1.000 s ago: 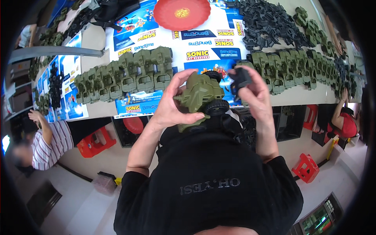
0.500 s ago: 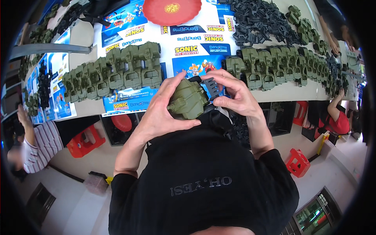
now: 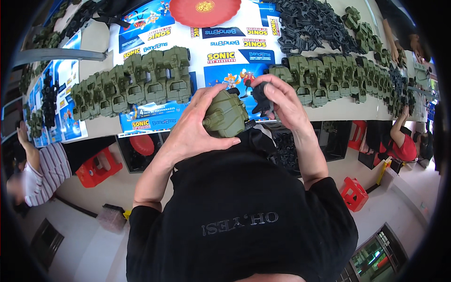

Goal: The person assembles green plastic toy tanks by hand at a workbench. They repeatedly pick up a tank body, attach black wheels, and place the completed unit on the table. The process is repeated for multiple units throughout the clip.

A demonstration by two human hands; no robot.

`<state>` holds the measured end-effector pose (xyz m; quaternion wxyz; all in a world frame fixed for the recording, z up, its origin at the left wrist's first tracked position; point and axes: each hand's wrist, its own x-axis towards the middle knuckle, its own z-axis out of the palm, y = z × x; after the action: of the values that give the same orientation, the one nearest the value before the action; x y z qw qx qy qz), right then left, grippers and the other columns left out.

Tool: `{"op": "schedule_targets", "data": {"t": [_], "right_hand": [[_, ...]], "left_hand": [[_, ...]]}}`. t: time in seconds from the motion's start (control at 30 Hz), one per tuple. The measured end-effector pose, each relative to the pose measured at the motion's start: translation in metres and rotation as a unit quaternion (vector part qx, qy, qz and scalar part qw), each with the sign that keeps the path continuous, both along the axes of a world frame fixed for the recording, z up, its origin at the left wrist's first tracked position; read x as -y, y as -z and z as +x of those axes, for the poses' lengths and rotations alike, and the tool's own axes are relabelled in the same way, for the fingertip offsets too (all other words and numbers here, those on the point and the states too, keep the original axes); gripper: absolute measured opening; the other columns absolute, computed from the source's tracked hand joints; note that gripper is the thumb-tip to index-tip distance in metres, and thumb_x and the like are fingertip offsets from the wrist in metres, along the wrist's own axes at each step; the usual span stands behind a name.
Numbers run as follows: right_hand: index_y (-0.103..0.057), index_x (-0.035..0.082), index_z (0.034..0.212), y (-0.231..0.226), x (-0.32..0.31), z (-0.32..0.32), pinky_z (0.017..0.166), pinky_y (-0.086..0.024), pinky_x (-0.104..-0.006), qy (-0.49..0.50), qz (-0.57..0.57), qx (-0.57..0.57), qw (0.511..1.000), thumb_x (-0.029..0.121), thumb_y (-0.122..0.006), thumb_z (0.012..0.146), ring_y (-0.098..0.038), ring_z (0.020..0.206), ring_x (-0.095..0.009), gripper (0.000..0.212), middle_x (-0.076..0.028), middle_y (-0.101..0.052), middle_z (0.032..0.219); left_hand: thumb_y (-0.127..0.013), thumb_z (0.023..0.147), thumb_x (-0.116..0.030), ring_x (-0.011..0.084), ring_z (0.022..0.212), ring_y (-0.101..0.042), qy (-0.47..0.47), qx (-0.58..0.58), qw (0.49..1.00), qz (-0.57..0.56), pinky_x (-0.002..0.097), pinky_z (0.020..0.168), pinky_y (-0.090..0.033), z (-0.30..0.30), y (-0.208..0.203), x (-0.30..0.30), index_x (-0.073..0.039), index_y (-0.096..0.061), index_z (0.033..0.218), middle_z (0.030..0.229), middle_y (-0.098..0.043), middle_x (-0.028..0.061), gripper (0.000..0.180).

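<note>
Between the thumb and fingers of my left hand (image 3: 190, 124) is an olive-green toy vehicle (image 3: 227, 115), held in front of my chest at the table's near edge. Dark wheels show at its right side. My right hand (image 3: 289, 105) pinches a small black plastic part (image 3: 261, 98) just right of the vehicle, with a gap between the two. The part's far side is covered by my fingers. Beyond my left hand stands a row of green toy vehicles (image 3: 157, 77); another row of green toy vehicles (image 3: 324, 77) runs off to the right.
Printed blue-and-white sheets (image 3: 235, 56) cover the table. A red plate (image 3: 205, 11) lies at the back, with a heap of black plastic parts (image 3: 314, 26) to its right. Red stools (image 3: 354, 193) stand on the floor. Other people sit at far left (image 3: 44, 174) and far right (image 3: 404, 143).
The black part in my right hand has turned and come away from the vehicle's side, its toothed face no longer showing. My left hand keeps hold of the vehicle. The view has shifted slightly.
</note>
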<state>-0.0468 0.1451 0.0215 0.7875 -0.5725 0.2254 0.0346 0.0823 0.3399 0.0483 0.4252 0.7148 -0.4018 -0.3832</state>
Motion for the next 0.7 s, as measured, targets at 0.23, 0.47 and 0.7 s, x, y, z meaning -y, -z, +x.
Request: {"op": "schedule_targets", "data": {"t": [0.23,0.47,0.7], "right_hand": [[-0.064,0.001,0.090,-0.004,-0.032,0.011,0.052,-0.042,-0.0300,0.059,-0.381,-0.017,0.922,0.024,-0.063,0.086,-0.051,0.055,-0.017,0.023,-0.007,-0.060,0.070],[-0.053,0.005,0.122,0.016,-0.022,0.005,0.077,-0.047,-0.0331,-0.027,-0.414,0.243,0.877,0.023,-0.068,0.079,-0.058,0.091,-0.026,0.049,-0.014,-0.055,0.112],[-0.052,0.003,0.125,-0.003,-0.012,-0.002,0.075,-0.045,-0.0308,-0.077,-0.408,0.153,0.897,0.009,-0.062,0.082,-0.056,0.088,-0.024,0.044,-0.012,-0.056,0.103]], "left_hand": [[-0.082,0.057,-0.028,0.0310,0.114,-0.048,0.029,-0.013,0.999,-0.009,0.0388,0.097,-0.039,-0.001,0.001,0.003,-0.007,-0.038,0.133,0.123,-0.044,0.0152,0.091],[-0.083,0.055,-0.029,0.0299,0.118,-0.047,0.018,-0.052,0.998,-0.016,0.0382,0.098,-0.038,0.009,0.008,-0.002,-0.005,-0.036,0.134,0.127,-0.046,0.0170,0.094],[-0.083,0.053,-0.024,0.0235,0.112,-0.050,-0.010,-0.072,0.997,0.021,0.0354,0.094,-0.038,0.010,0.015,-0.008,-0.004,-0.037,0.134,0.123,-0.051,0.0121,0.095]]}}
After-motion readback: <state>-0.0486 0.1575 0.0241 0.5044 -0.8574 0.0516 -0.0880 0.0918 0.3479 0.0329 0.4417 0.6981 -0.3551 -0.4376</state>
